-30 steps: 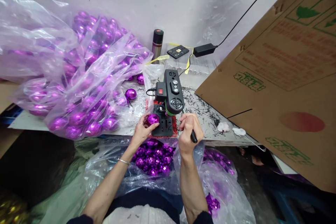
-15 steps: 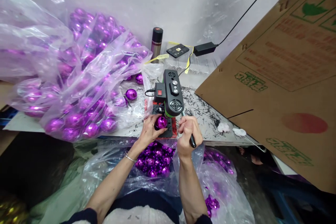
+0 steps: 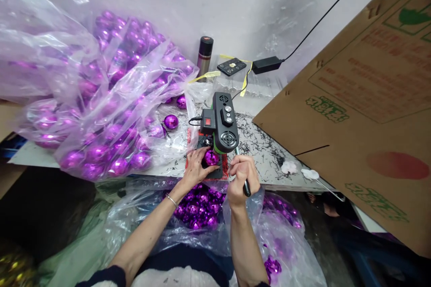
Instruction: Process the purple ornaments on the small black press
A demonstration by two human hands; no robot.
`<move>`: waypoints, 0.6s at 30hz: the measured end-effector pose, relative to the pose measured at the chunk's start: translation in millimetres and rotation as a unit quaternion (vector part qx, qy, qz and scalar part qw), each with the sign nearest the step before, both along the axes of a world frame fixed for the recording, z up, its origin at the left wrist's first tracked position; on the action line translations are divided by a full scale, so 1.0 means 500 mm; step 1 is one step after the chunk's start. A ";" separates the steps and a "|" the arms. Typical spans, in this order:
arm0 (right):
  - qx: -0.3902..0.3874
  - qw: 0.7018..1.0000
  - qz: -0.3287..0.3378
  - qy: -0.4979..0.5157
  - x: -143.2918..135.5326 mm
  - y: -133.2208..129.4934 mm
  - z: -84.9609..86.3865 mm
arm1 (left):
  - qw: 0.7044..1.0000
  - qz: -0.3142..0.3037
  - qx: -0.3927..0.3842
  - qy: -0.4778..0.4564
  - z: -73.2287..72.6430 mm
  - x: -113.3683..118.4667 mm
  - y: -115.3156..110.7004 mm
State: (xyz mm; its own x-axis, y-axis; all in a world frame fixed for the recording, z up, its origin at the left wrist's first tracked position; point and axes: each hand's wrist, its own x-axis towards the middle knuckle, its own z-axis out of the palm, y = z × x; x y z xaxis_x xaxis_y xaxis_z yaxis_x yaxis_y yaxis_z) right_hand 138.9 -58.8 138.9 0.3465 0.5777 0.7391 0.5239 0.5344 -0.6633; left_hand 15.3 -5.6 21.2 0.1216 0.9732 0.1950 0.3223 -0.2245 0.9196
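Between the fingers and thumb of my left hand point(image 3: 196, 167) is a shiny purple mirror-ball ornament point(image 3: 211, 158), held beneath the front end of a small black bench press point(image 3: 225, 119). The press has round vents, silver buttons and a green band low down. My right hand point(image 3: 243, 176) is wrapped round the press's lever point(image 3: 247, 188), whose black tip sticks out below the fist. Under the ball lies a dark base plate point(image 3: 216, 172) with red edging. The contact between ball and press is hidden from above.
A clear bag of purple balls point(image 3: 111, 130) fills the left side, with a loose ball point(image 3: 171, 121) beside it. More balls point(image 3: 198, 208) lie in plastic at my lap. A big carton point(image 3: 353, 112) stands right. Black scraps litter the table point(image 3: 269, 172). A flask point(image 3: 204, 54) stands behind.
The whole view has shifted slightly, so things sit a little farther right. Both hands keep the same hold on the ball and the lever.
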 end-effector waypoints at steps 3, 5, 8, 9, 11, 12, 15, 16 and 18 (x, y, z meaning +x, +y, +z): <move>0.013 1.000 0.001 0.004 -0.001 0.000 -0.033 | 1.000 -0.005 -0.009 -0.002 0.002 -0.002 -0.001; 0.021 1.000 0.011 0.009 -0.002 0.000 -0.058 | 1.000 -0.006 -0.007 -0.001 0.004 -0.002 0.000; 0.037 0.999 0.013 0.015 -0.003 0.005 -0.084 | 1.000 -0.005 0.002 0.003 0.002 -0.001 -0.001; 0.045 0.999 0.008 0.016 -0.004 0.008 -0.089 | 1.000 -0.006 0.005 0.004 0.001 -0.001 -0.001; 0.062 0.998 0.000 0.015 -0.005 0.014 -0.093 | 1.000 -0.007 0.006 0.008 -0.002 0.000 -0.002; 0.070 0.997 -0.004 0.012 -0.006 0.016 -0.094 | 1.000 -0.008 0.004 0.010 -0.002 0.000 -0.002; 0.087 0.996 -0.014 0.001 -0.007 0.022 -0.095 | 1.000 -0.009 -0.008 0.012 -0.004 0.000 -0.002; 0.089 0.996 -0.014 -0.001 -0.006 0.023 -0.096 | 1.000 -0.009 -0.011 0.010 -0.004 0.000 -0.002; 0.091 0.996 -0.012 -0.002 -0.006 0.024 -0.098 | 1.000 -0.008 -0.014 0.006 -0.004 0.001 -0.002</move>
State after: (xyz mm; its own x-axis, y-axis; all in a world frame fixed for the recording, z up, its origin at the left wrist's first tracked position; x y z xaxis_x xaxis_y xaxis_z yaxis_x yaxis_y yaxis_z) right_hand 135.7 -46.7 89.9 0.3558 0.4255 0.8321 0.5406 0.6325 -0.5547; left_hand 15.8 -6.5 19.4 0.1384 0.9762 0.1667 0.3293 -0.2041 0.9219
